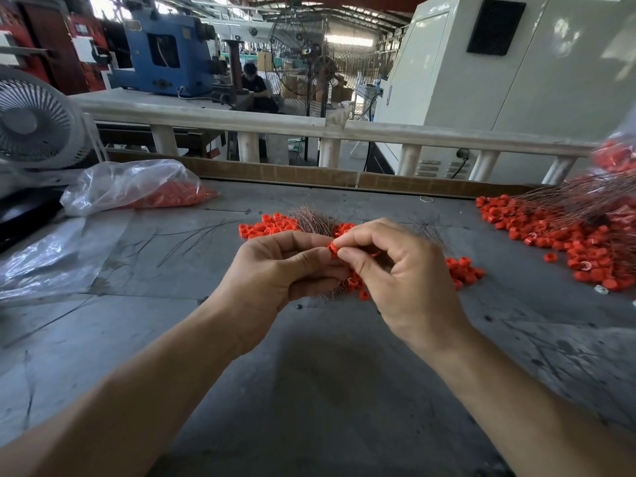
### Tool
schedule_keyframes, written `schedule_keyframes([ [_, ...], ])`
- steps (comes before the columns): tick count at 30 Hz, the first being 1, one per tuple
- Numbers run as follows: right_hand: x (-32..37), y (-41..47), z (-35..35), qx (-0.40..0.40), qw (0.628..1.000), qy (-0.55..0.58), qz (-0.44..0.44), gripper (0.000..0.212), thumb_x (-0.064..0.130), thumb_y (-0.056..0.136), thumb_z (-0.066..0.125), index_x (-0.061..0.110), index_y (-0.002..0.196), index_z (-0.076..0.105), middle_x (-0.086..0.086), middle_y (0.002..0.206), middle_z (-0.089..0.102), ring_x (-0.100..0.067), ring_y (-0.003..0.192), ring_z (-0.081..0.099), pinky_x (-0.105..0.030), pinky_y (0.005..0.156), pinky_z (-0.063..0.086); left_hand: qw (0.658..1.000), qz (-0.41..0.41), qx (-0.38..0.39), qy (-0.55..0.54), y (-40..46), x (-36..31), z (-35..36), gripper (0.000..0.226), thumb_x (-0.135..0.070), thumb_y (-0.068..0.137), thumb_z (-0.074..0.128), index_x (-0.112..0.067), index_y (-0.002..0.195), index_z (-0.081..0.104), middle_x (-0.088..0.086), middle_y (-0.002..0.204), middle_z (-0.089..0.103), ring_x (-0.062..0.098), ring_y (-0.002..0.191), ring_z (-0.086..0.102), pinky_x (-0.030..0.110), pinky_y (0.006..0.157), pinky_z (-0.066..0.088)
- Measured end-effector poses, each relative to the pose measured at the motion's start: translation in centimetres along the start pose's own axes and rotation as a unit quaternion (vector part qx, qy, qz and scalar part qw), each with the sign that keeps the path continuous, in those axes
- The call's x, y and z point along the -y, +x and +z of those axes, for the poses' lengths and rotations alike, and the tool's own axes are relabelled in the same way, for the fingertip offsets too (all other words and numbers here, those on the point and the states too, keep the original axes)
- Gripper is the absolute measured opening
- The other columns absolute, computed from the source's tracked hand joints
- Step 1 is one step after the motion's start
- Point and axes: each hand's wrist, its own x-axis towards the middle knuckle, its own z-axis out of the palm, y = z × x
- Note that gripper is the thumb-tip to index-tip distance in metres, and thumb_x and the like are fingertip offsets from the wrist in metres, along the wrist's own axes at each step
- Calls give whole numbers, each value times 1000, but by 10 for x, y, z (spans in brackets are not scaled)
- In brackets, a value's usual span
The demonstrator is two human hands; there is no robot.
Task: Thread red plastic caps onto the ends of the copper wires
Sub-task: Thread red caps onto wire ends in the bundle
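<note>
Over the grey table (pixel 309 390), the left hand (pixel 275 273) and right hand (pixel 406 270) meet fingertip to fingertip, both pinching one red cap (pixel 333 249); the left also grips a bundle of copper wires (pixel 315 218) fanning behind it. Loose caps (pixel 268 227) lie just beyond, with a larger heap (pixel 564 242) at right
</note>
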Motion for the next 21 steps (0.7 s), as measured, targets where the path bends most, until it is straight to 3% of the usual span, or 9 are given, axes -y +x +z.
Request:
schedule_keyframes([
  [5,1,0,1,-5,1000,-18,-10,8,4,87,77,10,92,79,3,90,72,-9,89,67,-26,82,54,1000,18,-4,24,1,1,1,27,-13,76,73,-2,100,74,22,95,76,27,87,76,28,73,61],
  [16,0,-2,7,-26,999,-3,21,9,5,86,78,12,90,80,7,88,72,-5,89,67,-16,82,50,988,96,-40,114,0,6,5,14,-5,86,70,-4,99,72,16,88,77,24,82,76,25,73,60],
  [21,1,-3,10,-26,999,-23,0,13,7,86,79,15,96,81,7,93,71,-4,91,66,-13,82,50,995,63,-50,62,0,7,4,26,-14,77,72,-1,100,72,18,87,76,23,80,75,26,72,61],
])
